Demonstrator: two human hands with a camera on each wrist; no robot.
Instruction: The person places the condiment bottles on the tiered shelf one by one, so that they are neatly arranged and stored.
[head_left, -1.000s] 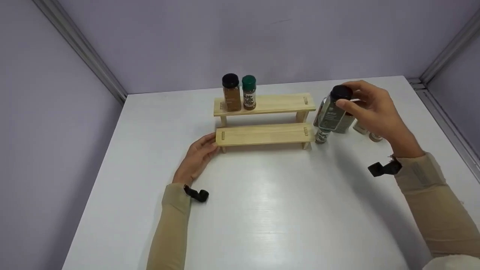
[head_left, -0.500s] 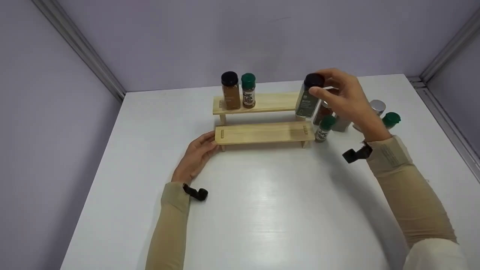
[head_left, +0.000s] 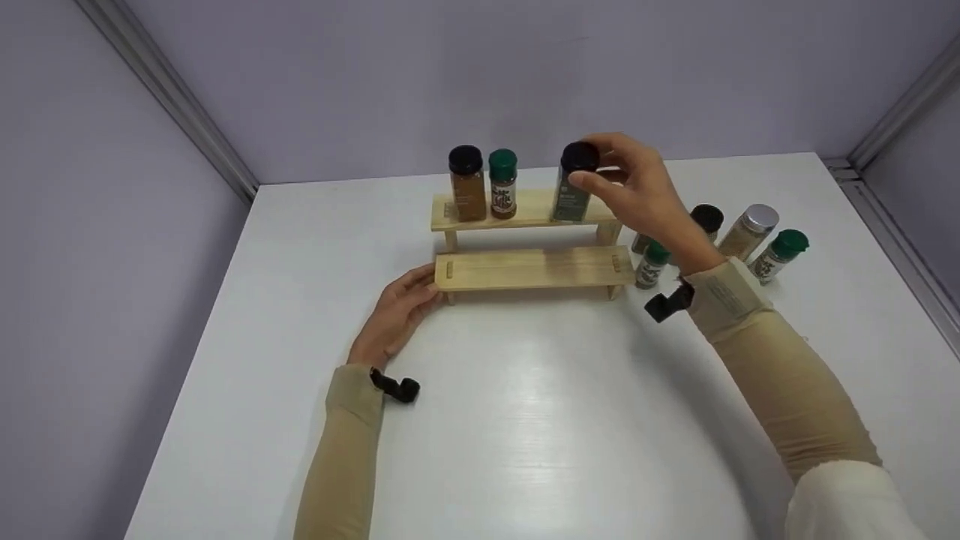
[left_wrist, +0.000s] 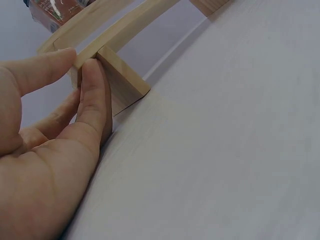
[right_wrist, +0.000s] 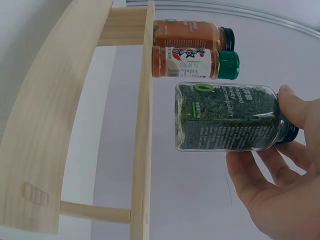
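Note:
My right hand (head_left: 645, 191) grips a glass spice jar (head_left: 572, 196) of dried green herbs near its black cap. In the right wrist view, a small gap separates the jar's base from the upper shelf (right_wrist: 145, 125) of a two-step wooden spice rack. On that shelf's left part stand a black-capped jar of orange-brown spice (head_left: 468, 196) and a slimmer green-capped bottle (head_left: 503, 196). At the rack's lower left corner, my left hand (head_left: 397, 311) pinches the end of the lower shelf (head_left: 532, 268), thumb on the upper edge and a finger beneath.
Right of the rack stand more spice bottles: a small green-capped one (head_left: 649, 270), a silver-capped one (head_left: 748, 231), another green-capped one (head_left: 778, 256) and a black-capped one (head_left: 706, 217), partly behind my right forearm. A wall (head_left: 517, 75) rises behind the white table (head_left: 525, 420).
My right hand has carried the herb jar leftward from above the bottles on the right to over the upper shelf. The left hand has kept its hold on the rack.

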